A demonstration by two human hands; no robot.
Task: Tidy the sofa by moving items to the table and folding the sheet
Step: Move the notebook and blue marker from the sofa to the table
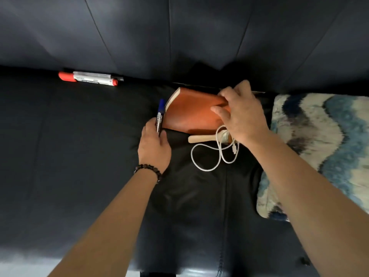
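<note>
Both forearms reach from the near edge over the black sofa (79, 156), two hands busy among the clutter.

Left hand (154, 145), a beaded bracelet (148, 169) at its wrist, pinches one blue marker (160, 115); right hand (242, 114) grips the far corner of one orange notebook (191, 112), tilted up off the seat. Just beside it lie one wooden-handled brush (201, 138) and one looped white cable (211, 156). Two red markers (89, 78) sit in the back crease, well apart. One blue-patterned fuzzy sheet (319, 148) lies at the right.
</note>
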